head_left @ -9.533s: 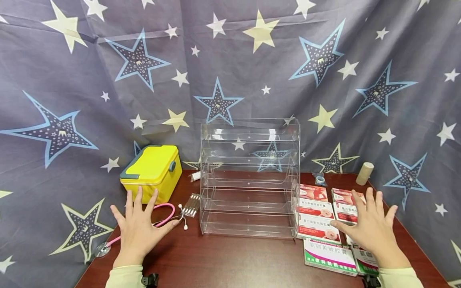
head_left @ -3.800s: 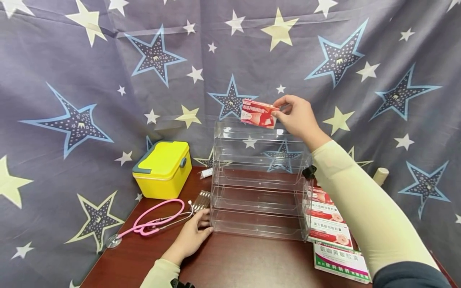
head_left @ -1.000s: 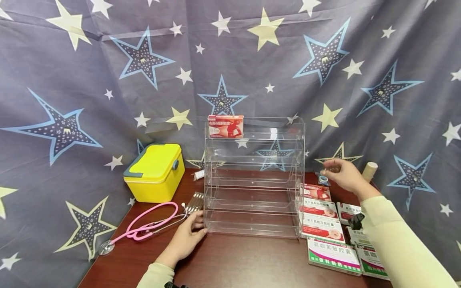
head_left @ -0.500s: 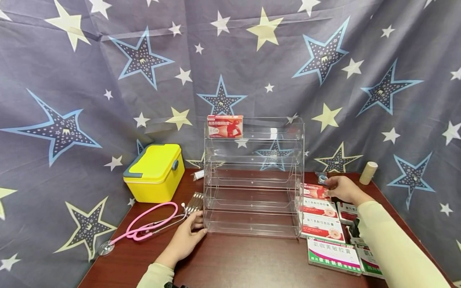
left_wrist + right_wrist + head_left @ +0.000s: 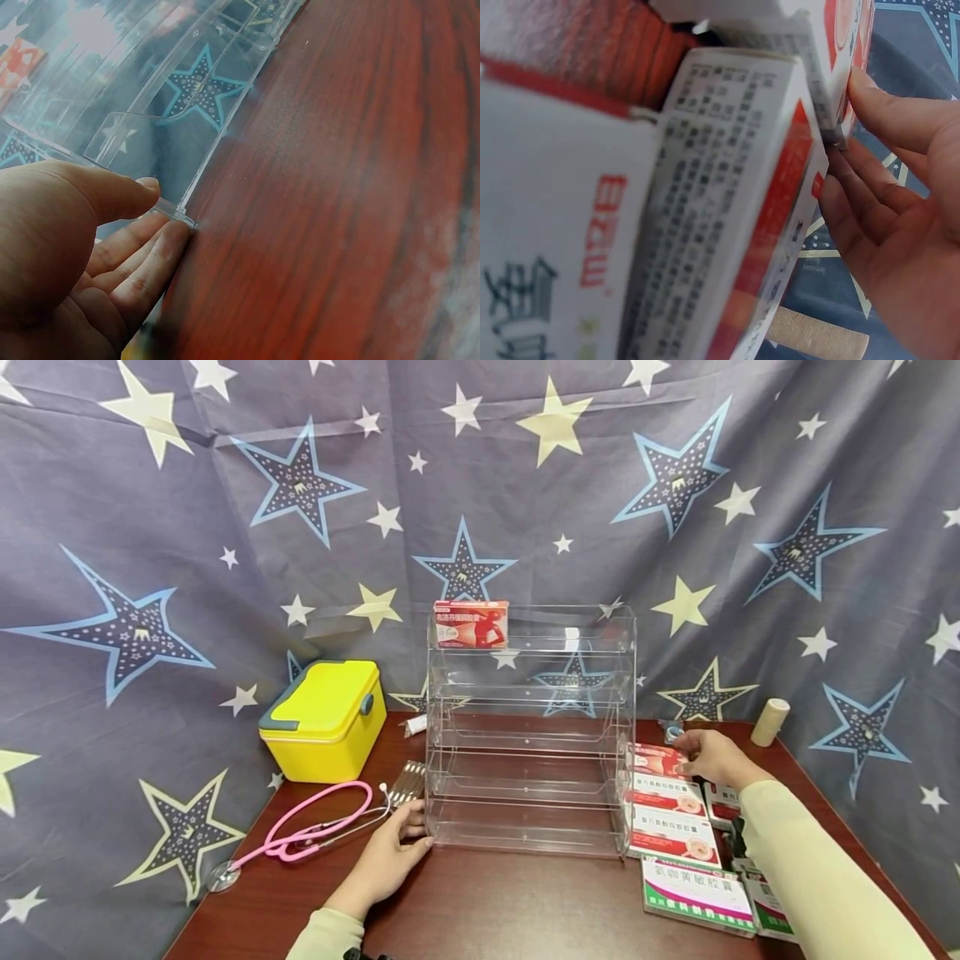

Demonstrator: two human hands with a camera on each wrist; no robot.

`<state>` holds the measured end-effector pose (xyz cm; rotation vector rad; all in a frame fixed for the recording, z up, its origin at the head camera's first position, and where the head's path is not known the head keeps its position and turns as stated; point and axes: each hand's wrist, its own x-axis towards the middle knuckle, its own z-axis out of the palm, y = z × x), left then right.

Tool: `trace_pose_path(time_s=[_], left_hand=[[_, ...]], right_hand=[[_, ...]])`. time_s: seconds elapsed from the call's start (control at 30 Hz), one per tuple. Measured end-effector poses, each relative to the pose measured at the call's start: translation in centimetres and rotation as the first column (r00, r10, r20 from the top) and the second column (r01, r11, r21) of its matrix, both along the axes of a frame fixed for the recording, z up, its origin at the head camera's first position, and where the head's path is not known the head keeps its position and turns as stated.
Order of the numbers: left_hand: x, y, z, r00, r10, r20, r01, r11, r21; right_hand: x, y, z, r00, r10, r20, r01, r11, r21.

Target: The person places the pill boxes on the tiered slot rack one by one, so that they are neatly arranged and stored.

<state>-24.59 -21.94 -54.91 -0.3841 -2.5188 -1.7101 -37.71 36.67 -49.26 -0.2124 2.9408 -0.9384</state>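
A clear acrylic tiered rack (image 5: 528, 735) stands mid-table with one red medicine box (image 5: 470, 623) on its top shelf. My left hand (image 5: 416, 835) holds the rack's front left bottom corner; the left wrist view shows the thumb over the front lip and the fingers (image 5: 161, 255) against the corner of the rack (image 5: 187, 90). My right hand (image 5: 686, 758) grips the far red box (image 5: 654, 759) in the row right of the rack. In the right wrist view, thumb and fingers (image 5: 870, 112) clasp that box's end (image 5: 840, 37).
More red-and-white boxes (image 5: 671, 839) and green-and-white ones (image 5: 696, 891) lie at the front right. A yellow case (image 5: 324, 720), pink stethoscope (image 5: 315, 827) and swab packet (image 5: 407, 782) sit left. A tan bandage roll (image 5: 770, 722) and small blue tape (image 5: 670, 729) lie behind. Star-printed cloth surrounds the table.
My right hand has come down from beside the small blue tape onto the far red box on the table. The left hand has stayed at the rack's corner.
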Motion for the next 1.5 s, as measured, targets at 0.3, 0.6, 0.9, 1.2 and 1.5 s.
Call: trace_pose_path(time_s=[0.3,0.6,0.9,1.2,1.5], left_hand=[[0.1,0.1,0.1,1.0,0.002,0.012,-0.002,1.0,0.01],[0.2,0.0,0.2,1.0,-0.003,0.007,0.003,1.0,0.019],[0.1,0.0,0.2,1.0,0.011,0.014,-0.011,1.0,-0.006],[0.1,0.2,0.2,0.999,0.03,0.022,-0.03,0.999,-0.019],[0.1,0.1,0.2,1.0,0.025,0.012,-0.025,0.999,-0.023]], right_hand=[[0.4,0.2,0.4,0.996,-0.036,-0.08,0.042,0.997,0.071],[0.6,-0.1,0.5,0.992,-0.062,-0.11,0.066,0.997,0.035],[0.5,0.1,0.5,0.992,-0.064,-0.106,0.059,0.997,-0.047],[0.4,0.6,0.8,0.988,-0.106,-0.11,0.103,0.994,-0.03],[0.4,0.8,1.1,0.988,-0.108,-0.106,0.104,0.994,-0.039]])
